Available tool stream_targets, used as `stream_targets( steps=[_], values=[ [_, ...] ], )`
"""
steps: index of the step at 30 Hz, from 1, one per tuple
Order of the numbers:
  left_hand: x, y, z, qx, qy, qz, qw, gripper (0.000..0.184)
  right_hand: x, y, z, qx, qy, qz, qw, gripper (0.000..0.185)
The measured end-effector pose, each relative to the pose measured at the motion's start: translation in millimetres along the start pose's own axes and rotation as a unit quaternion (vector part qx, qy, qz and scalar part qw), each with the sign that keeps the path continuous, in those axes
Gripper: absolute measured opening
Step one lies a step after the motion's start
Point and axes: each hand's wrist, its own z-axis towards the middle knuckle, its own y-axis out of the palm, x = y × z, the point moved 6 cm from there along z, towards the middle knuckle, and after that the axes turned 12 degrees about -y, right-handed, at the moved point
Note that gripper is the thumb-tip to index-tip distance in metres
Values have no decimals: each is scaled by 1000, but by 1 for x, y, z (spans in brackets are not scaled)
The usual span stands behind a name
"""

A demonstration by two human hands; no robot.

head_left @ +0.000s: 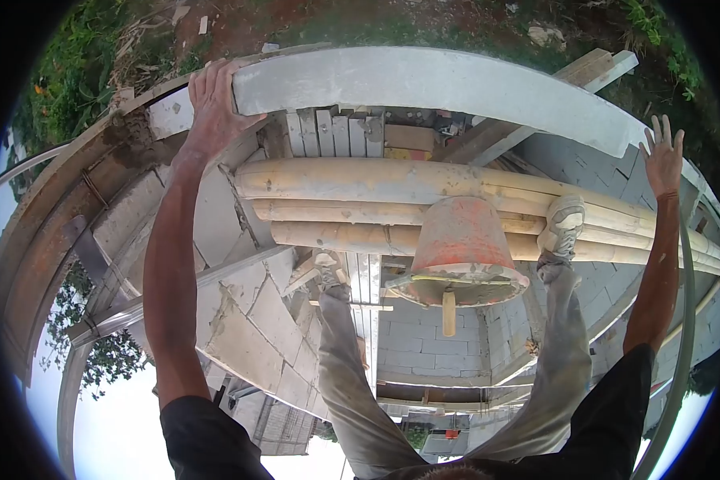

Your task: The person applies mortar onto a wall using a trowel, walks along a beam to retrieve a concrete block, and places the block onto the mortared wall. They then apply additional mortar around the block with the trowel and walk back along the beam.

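While a long pale block (432, 84) spans the far side, bamboo poles (352, 180) and a grey block wall (428, 344) lying nearer, I log left hand (214, 108) at its left end, grip unclear to me, right hand (662, 162) near its right, fingers wide.

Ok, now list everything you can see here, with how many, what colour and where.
long block: one, whitish grey, across the top
bamboo poles: at least three, yellowish, under the shoes
bucket: one, worn red, between the shoes
wooden handle: one, tan, at the bucket's mouth
slats: several, whitish, below the long block
block walls: several, grey, both sides
plants: uncountable, green, around the edges
shoes: two, greyish, on the poles
left hand: one, bare, at the long block's left end
right hand: one, bare, near its right end
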Motion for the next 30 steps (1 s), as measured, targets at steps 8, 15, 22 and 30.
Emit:
stream_targets(
  steps=[8,15,22,30],
  values=[
    [0,3,0,8,21,6,1000,87,27,70,21,-61,-30,52,996,89],
    [-1,9,5,3,7,23,1000,89,32,63,32,-141,8,42,989,83],
    [-6,5,-3,23,15,30,999,91,-2,-8,9,118,-29,-22,992,72],
    [-4,11,-5,8,11,22,1000,90,41,109,-10,-72,51,57,994,74]
  ],
)
